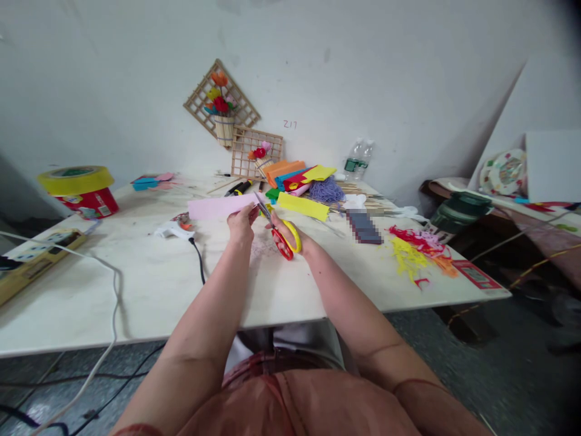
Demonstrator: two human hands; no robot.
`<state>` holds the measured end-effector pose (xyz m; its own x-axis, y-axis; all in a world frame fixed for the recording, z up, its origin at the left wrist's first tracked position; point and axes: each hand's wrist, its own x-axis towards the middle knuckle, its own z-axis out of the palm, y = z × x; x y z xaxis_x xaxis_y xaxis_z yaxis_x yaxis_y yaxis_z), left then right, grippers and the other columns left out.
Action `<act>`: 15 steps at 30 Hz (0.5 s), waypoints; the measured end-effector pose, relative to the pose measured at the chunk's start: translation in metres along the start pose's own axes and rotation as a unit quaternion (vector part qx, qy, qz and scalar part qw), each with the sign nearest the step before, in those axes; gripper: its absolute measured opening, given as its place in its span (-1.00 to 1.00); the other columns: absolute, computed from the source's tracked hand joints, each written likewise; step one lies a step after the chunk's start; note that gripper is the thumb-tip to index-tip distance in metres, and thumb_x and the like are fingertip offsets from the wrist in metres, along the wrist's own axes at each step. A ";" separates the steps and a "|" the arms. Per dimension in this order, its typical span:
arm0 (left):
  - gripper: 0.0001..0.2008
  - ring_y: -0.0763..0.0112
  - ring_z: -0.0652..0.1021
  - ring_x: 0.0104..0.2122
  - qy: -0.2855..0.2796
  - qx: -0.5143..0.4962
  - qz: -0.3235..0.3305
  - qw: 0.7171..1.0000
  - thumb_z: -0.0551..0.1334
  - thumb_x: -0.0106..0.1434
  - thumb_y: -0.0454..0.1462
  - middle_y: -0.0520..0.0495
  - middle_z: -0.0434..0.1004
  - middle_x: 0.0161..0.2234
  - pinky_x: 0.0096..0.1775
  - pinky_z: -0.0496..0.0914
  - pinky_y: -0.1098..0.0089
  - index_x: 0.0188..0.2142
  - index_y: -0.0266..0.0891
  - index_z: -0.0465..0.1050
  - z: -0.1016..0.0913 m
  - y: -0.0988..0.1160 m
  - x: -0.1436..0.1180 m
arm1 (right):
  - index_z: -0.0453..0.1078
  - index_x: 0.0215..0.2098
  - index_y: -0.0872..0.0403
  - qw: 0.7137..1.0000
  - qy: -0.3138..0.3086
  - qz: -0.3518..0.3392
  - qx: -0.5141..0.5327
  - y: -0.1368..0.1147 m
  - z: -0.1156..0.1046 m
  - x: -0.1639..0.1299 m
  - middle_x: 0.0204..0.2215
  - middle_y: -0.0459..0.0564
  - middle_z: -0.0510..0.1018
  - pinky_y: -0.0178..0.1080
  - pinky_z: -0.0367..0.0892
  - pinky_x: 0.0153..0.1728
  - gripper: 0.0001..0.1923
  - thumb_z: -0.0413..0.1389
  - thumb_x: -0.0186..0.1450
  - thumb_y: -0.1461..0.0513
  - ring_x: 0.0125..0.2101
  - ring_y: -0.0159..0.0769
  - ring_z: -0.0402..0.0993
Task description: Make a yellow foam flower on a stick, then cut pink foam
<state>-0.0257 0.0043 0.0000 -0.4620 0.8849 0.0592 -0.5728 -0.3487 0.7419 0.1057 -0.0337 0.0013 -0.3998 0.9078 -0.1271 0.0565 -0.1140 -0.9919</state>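
My left hand [241, 221] pinches the right part of a pale pink paper strip [213, 207], which stretches out to the left above the table. In my right hand [290, 233] is a pair of scissors [285, 242] with one red and one yellow handle loop. The blades point up and left and meet the strip's right end beside my left fingertips. Whether the blades are parted there is too small to tell. A yellow paper strip [303, 206] lies just beyond my right hand. Fine scraps are scattered on the tabletop beneath my hands.
A white glue gun [175, 231] with a black cord lies left. Further left are a red tub [88, 200] topped with yellow tape and a power strip [40, 257]. Coloured paper [285, 175] and purple shreds [327, 190] sit behind; a blurred-out phone-like object [364, 227] and yellow shreds [408, 255] lie right.
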 end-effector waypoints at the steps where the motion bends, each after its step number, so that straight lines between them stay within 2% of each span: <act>1: -0.89 0.48 0.51 -0.53 0.000 -0.002 -0.001 1.000 0.29 -0.13 -0.40 -0.04 0.49 -0.54 -0.29 0.44 0.39 -0.51 -0.35 0.44 0.000 0.000 0.000 | 0.24 -0.18 0.13 1.000 -0.003 0.001 0.001 0.000 -0.001 -0.001 -0.72 -0.25 0.16 -0.47 -0.01 -0.79 -0.36 -0.14 0.17 -0.24 -0.81 -0.58 0.01; 15: -0.89 0.48 0.51 -0.53 -0.006 0.006 -0.005 1.000 0.28 -0.13 -0.40 -0.03 0.49 -0.53 -0.30 0.44 0.39 -0.51 -0.34 0.43 0.001 0.002 -0.002 | 0.24 -0.18 0.14 1.000 -0.025 0.003 0.013 -0.008 -0.001 -0.009 -0.72 -0.25 0.17 -0.48 0.00 -0.78 -0.39 -0.17 0.21 -0.21 -0.80 -0.59 0.03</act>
<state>-0.0260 0.0023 0.0020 -0.4486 0.8917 0.0604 -0.5686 -0.3369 0.7505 0.1102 -0.0405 0.0099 -0.4448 0.8857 -0.1333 0.0364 -0.1308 -0.9907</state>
